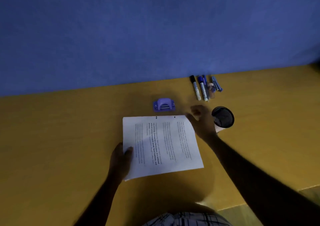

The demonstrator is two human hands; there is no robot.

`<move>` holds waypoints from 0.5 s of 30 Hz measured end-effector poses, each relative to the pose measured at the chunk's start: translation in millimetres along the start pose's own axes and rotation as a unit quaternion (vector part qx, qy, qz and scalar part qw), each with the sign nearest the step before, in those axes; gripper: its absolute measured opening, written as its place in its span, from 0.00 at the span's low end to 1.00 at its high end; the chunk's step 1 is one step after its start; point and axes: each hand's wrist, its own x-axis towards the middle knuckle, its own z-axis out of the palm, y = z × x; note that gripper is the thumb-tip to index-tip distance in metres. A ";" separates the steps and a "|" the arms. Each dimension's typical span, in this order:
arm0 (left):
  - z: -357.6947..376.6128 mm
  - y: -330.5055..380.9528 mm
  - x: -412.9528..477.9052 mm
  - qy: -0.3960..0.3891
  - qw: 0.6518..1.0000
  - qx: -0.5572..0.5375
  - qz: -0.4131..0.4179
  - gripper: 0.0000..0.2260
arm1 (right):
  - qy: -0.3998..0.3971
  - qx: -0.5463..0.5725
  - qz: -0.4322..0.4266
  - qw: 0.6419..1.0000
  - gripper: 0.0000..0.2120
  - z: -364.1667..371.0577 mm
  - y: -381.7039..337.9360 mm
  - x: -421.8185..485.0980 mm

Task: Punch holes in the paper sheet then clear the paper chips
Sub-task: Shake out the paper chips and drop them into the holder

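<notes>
A printed white paper sheet lies on the yellow table, with small dark holes along its far edge. My left hand grips the sheet's near left edge, thumb on top. My right hand hovers at the sheet's far right corner with its fingers loosely curled; whether it touches the paper is unclear. A purple hole punch stands just beyond the sheet's far edge, apart from both hands. No paper chips are visible.
A dark-lined paper cup stands right of my right hand. Markers, a small bottle and a blue stapler lie at the back right by the blue wall. The table's front edge runs at the lower right.
</notes>
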 end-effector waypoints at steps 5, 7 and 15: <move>-8.3 -5.7 -15.1 0.001 0.998 -0.053 0.015 0.08 | 0.001 0.040 0.131 0.991 0.25 -21.6 23.3 -107.7; -7.8 -5.2 -21.3 0.005 0.997 -0.070 0.026 0.10 | -0.104 0.089 0.183 0.973 0.30 -27.0 28.5 -142.4; 13.8 12.0 -55.3 -0.012 0.987 -0.155 0.035 0.12 | -0.245 0.451 0.356 0.781 0.22 -6.2 -11.0 -169.4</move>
